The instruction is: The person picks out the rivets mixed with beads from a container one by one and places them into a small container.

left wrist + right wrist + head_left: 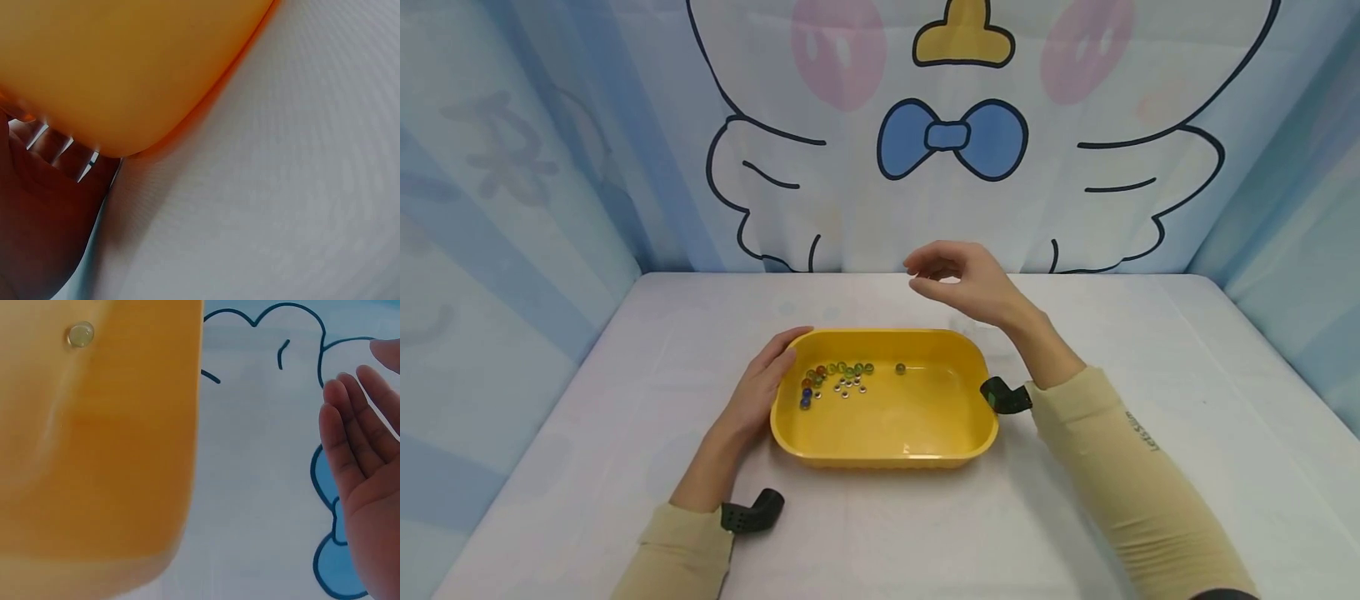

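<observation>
A yellow plastic tray [917, 417] lies on the table. My left hand [758, 387] grips it at the back left corner, thumb by the rim and fingers along the outside; the left wrist view shows these fingers partly hidden behind the wall. Several glass marbles [851, 372] in green, amber and blue gather at the tray's left and back sides. A lone greenish marble [900, 368] sits farther right, also seen near the tray wall in the right wrist view. Above and beyond the back right corner, my right hand [966, 279] is raised, fingers loosely bent, holding nothing.
Several tiny white pieces with dark centres [846, 394] lie scattered beside the marbles. A pale cloth covers the table [647, 400]. Behind its back edge hangs a printed curtain [865, 208] with a blue bow, and more curtain [497, 250] flanks the left side.
</observation>
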A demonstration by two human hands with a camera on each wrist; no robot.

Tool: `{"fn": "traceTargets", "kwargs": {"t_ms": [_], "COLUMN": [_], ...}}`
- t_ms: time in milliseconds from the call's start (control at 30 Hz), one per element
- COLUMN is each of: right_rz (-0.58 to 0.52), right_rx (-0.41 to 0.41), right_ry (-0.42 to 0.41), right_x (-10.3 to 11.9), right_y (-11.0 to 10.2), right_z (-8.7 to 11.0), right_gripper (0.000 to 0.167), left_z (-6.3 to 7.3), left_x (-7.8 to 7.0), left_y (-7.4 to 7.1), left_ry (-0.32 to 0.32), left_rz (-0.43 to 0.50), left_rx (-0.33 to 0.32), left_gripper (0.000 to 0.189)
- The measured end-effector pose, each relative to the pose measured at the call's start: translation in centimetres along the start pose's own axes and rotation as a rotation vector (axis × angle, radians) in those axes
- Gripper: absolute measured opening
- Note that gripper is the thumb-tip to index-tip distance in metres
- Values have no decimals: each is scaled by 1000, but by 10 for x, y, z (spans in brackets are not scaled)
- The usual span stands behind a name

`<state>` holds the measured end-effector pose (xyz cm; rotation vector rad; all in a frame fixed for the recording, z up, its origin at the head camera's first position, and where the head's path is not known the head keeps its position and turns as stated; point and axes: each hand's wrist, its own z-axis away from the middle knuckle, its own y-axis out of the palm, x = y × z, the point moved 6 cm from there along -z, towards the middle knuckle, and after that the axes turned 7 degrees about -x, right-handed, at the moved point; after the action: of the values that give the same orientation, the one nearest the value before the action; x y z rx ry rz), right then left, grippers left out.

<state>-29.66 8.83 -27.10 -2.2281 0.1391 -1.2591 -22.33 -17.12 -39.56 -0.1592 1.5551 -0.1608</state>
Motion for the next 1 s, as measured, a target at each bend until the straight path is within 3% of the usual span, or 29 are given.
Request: {"fn": "traceTargets", "kwargs": {"t_ms": [367,1000], "right_rz": [-25,-25], "right_rx": [60,150], "right_ry": [-39,-11], "right_x": [8,4], "right_y": [30,64], "right_z": [-3,1], "right_gripper": [25,23], "left_z": [1,1], "left_x": [0,-2], "left_y": [-1,0], "left_ry": [4,17], "left_rz": [7,19], "left_rx": [-3,6], "left_gripper": [44,43]}}
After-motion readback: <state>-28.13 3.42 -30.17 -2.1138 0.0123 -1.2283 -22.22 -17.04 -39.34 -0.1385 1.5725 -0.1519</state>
